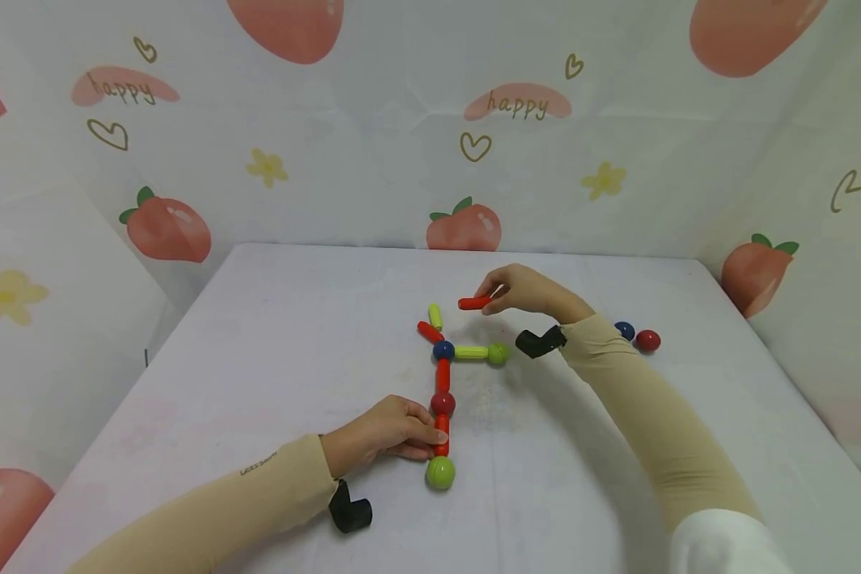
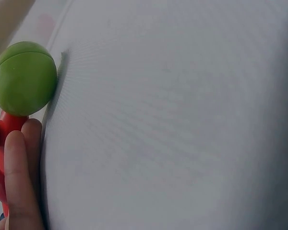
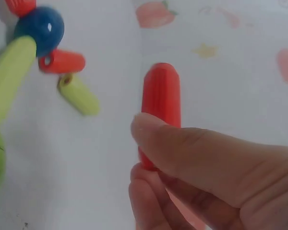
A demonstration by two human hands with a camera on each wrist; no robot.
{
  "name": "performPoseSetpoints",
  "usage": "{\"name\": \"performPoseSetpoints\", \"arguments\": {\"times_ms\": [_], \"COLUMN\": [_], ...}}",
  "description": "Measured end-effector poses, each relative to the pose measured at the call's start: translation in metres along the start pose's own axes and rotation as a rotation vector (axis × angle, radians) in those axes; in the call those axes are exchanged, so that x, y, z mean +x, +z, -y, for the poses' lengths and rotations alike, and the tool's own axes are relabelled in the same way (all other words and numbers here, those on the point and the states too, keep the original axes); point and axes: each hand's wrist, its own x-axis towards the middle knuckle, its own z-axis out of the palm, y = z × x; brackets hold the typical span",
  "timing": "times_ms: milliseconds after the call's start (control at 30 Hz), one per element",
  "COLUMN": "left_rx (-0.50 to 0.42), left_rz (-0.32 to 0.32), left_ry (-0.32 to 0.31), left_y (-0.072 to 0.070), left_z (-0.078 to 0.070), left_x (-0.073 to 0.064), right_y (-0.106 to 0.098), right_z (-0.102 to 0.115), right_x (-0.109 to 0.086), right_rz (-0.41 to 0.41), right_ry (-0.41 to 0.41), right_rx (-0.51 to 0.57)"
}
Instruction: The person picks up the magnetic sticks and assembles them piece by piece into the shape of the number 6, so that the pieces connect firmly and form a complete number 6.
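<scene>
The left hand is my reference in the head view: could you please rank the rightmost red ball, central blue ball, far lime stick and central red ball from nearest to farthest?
1. Central red ball: at the left hand's right.
2. Central blue ball: farther beyond.
3. Far lime stick: beyond the blue ball.
4. Rightmost red ball: away to the right.

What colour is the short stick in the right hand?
The short stick is red; it shows best in the right wrist view.

The white table [image 1: 294, 319] is backed by a pale backdrop [image 1: 373, 159], on which red fruits [image 1: 466, 229], yellow flowers [image 1: 267, 167] and outlined hearts [image 1: 476, 158] are printed (the word "happy" [image 1: 518, 104] can be read 2 times in the head view).
</scene>
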Motion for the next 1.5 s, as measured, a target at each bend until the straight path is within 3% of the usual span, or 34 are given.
{"name": "performPoseSetpoints", "arguments": {"times_ms": [367, 533, 867, 1133, 1500], "left_rx": [0.002, -0.004, -0.011, -0.015, -0.005], "left_rz": [0.005, 0.005, 0.009, 0.02, 0.016], "left_ry": [0.007, 0.008, 0.006, 0.009, -0.004], "left_y": [0.0, -0.001, -0.001, -0.001, -0.001], "left_z": [-0.001, 0.001, 0.001, 0.001, 0.0], "left_x": [0.0, 0.0, 0.001, 0.0, 0.0], "right_y": [0.008, 0.026, 0.064, 0.083, 0.101], "right_z": [0.008, 0.003, -0.006, -0.014, -0.018], "right_x": [-0.045, -0.06, -0.088, -0.1, -0.099], "right_rz": [-0.103, -0.145, -0.137, -0.105, -0.055], "right_ry": [-0.062, -0.089, -0.095, -0.089, -0.11], "right_rx": [0.048, 0.089, 0.158, 0.17, 0.152]}}
